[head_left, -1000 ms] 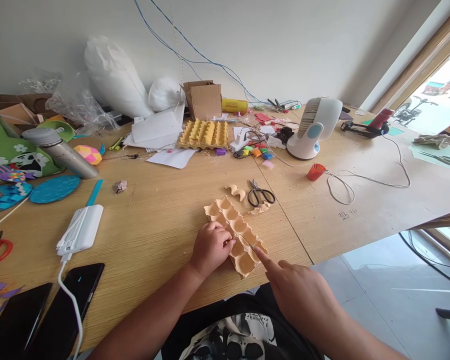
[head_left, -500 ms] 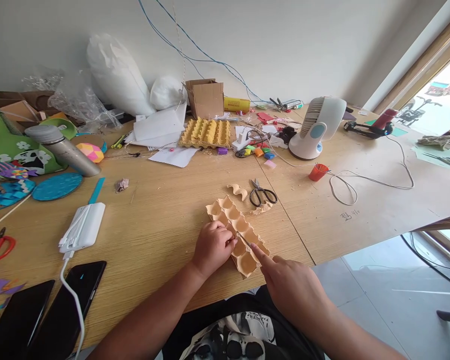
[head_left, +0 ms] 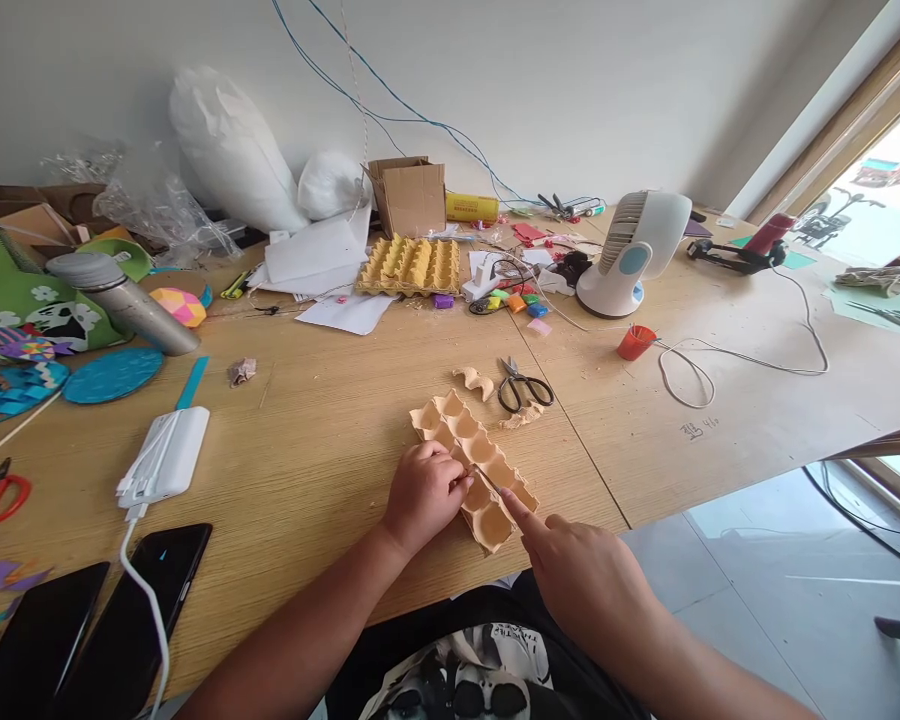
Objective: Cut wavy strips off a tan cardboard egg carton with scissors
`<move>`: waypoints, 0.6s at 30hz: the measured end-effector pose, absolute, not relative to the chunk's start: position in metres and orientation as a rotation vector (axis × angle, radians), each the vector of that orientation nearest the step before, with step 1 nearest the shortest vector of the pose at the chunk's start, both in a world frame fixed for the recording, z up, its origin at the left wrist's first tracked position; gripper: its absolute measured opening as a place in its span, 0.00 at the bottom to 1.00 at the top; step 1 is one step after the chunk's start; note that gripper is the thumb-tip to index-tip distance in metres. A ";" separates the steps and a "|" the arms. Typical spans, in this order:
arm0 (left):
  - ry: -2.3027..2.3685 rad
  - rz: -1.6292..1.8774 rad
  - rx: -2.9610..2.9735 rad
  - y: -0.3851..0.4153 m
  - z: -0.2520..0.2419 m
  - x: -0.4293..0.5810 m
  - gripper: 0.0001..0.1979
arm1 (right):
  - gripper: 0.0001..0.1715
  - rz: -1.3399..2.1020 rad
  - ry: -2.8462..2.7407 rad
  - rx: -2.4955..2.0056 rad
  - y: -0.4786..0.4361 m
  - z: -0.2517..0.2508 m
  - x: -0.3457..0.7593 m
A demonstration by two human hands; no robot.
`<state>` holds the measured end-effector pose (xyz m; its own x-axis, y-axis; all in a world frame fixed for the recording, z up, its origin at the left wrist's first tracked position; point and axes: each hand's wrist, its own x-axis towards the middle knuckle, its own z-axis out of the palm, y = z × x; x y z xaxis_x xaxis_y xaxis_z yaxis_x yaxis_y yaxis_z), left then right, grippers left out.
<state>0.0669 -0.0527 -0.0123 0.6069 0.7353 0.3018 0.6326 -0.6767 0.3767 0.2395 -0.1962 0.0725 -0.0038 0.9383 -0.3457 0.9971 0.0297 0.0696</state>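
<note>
"While both hands are on it, where's the egg-tray piece (head_left: 459, 424), relative to the grip?"

"Flat on the table (head_left: 315, 430), between the hands. Left hand (head_left: 427, 490) overlaps its left edge; cups run out beyond those fingertips and back toward the body, below them."

"Left grip?"

"Fingers curled in, pinching the tray near its middle ridge. Exact contact under the fingertips: can't tell."

"Right?"

"Right hand (head_left: 592, 570) is closed round a thin blade (head_left: 490, 482), index finger stretched along the top. Handle's hidden in the fist. Tip sits at the middle ridge, just beside the left fingertips."

"Around that?"

"Beyond the blade tip: black-handled scissors (head_left: 525, 386), with one torn scrap (head_left: 474, 383) left of them and another (head_left: 521, 415) by the handles. Further out, ahead of the left hand: yellow egg tray (head_left: 409, 267). Orange cup (head_left: 636, 343): ahead of the right hand, off to the right."

"Writing?"

"Handwriting (head_left: 697, 430) on the tabletop, beyond the right hand and rightward: a scrawled character, then what looks like a 4. Yellow roll (head_left: 472, 208), far past both hands: red print, too small. Dark shirt (head_left: 487, 670), below the grip: pale lettering, too small to read."
</note>
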 end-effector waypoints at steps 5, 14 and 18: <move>1.114 0.655 2.599 -0.052 -0.013 0.067 0.10 | 0.48 -0.224 2.024 1.987 -0.197 0.074 0.242; 1.120 0.672 2.574 -0.053 -0.011 0.067 0.10 | 0.49 -0.157 2.113 1.974 -0.206 0.074 0.245; 1.121 0.703 2.550 -0.054 -0.012 0.068 0.10 | 0.46 -0.136 2.173 2.051 -0.209 0.080 0.253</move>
<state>0.0675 -0.0538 -0.0123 0.5832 0.7455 0.3226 0.6155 -0.6647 0.4235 0.2528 -0.2094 0.0797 -0.0539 0.9838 -0.1707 0.9974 0.0611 0.0373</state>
